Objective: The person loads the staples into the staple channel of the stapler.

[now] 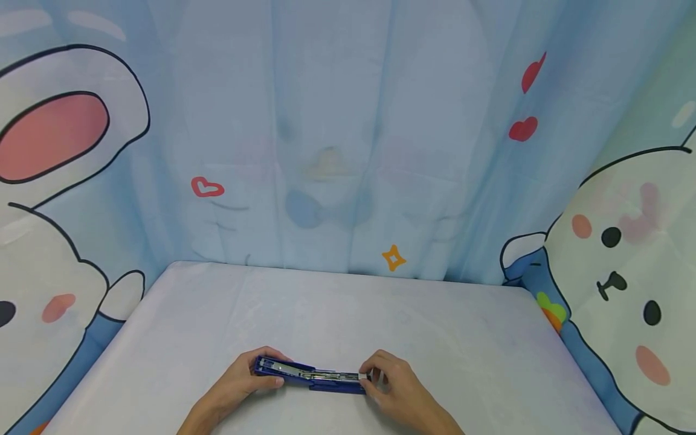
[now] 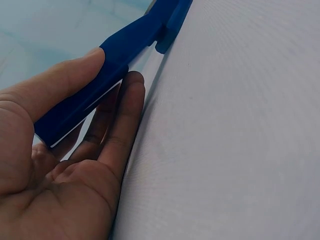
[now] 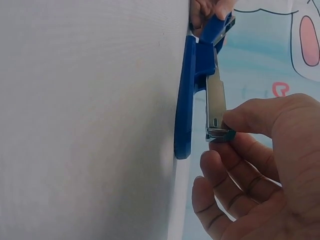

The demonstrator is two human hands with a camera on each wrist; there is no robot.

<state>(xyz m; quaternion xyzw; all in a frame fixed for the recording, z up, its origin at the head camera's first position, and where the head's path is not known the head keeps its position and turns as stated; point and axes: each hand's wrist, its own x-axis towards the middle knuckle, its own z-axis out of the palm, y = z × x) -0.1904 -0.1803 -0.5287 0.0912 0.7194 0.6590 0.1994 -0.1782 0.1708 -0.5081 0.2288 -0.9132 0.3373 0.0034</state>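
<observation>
Gripping the swung-back cover point(image 1: 283, 368) at the left end of a blue stapler point(image 1: 337, 389) with the left hand point(image 1: 239, 376); pinching the metal magazine point(image 3: 217, 100) at the stapler's right end with the right hand point(image 1: 396, 386). Holding the stapler open on or just over the white worktop point(image 1: 337, 314), without showing clearly which. Facing a blue curtain point(image 1: 337, 90) beyond the stapler.
</observation>
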